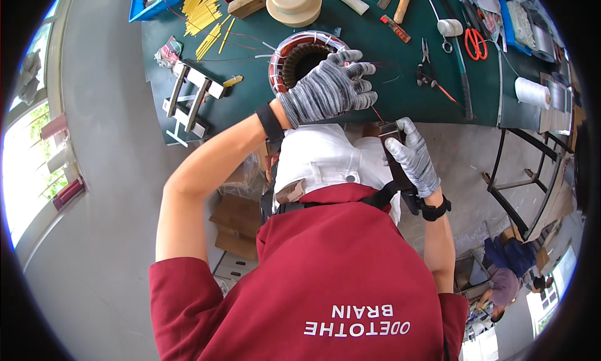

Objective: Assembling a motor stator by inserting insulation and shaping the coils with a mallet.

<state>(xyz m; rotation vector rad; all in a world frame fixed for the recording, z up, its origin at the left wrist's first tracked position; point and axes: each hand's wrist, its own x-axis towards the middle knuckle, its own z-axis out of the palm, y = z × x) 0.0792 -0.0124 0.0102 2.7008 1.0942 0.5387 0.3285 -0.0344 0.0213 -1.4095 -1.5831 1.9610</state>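
My left hand (pixel 328 88), in a grey striped glove, reaches over the right side of a ring-shaped motor stator (pixel 275 63) with red and white lashed windings. Its fingers are stretched out and somewhat apart, with thin reddish wires beside their tips. At the table's front edge, my right hand (pixel 416 157), gloved alike, is closed round a dark handheld tool with a metal head (pixel 389 132). A thin red wire (pixel 377 113) runs to that head. The glove and the angle hide part of the tool, so its exact kind does not show.
On the green table (pixel 238 104) lie yellow strips (pixel 203 13), a metal-and-white frame (pixel 191 101), pliers (pixel 426 51), red-handled scissors (pixel 476 45), and a white thread spool (pixel 532 93). A black metal frame (pixel 526 179) stands right; another person (pixel 504 283) is behind.
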